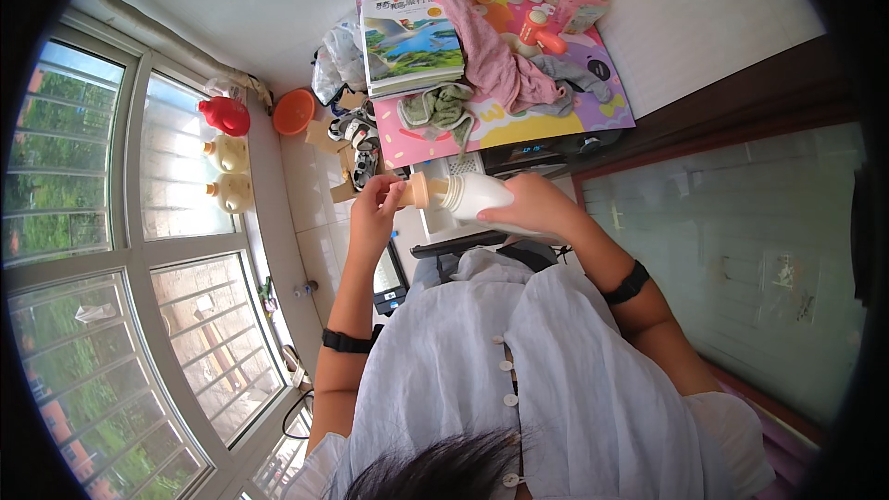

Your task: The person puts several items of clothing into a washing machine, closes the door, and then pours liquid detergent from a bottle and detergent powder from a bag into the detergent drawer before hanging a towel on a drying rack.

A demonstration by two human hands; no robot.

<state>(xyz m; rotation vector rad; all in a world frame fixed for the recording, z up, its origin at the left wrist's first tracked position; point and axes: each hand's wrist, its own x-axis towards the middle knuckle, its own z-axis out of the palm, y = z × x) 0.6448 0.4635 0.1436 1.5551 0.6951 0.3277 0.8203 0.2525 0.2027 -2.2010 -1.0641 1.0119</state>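
My right hand (pixel 531 205) grips a white plastic bottle (pixel 479 194), tilted so that its threaded neck points left. In my left hand (pixel 382 198) is a peach-coloured cap (pixel 418 190), its opening turned towards the bottle's neck. Something pale yellow bridges the gap between cap and neck; whether it is a spout or liquid I cannot tell. Both hands are above a pulled-out white drawer (pixel 436 221) at the front of an appliance, whose dark panel (pixel 528 151) carries a lit display.
A colourful mat (pixel 417 142) covers the appliance top, bearing books (pixel 410 42), a pink towel (pixel 486 48), a green cloth (pixel 439 110), grey socks (pixel 562 87) and bottles (pixel 583 0). Sandals (pixel 361 135) and an orange basin (pixel 294 111) are left of it. Jugs (pixel 230 193) line the windowsill.
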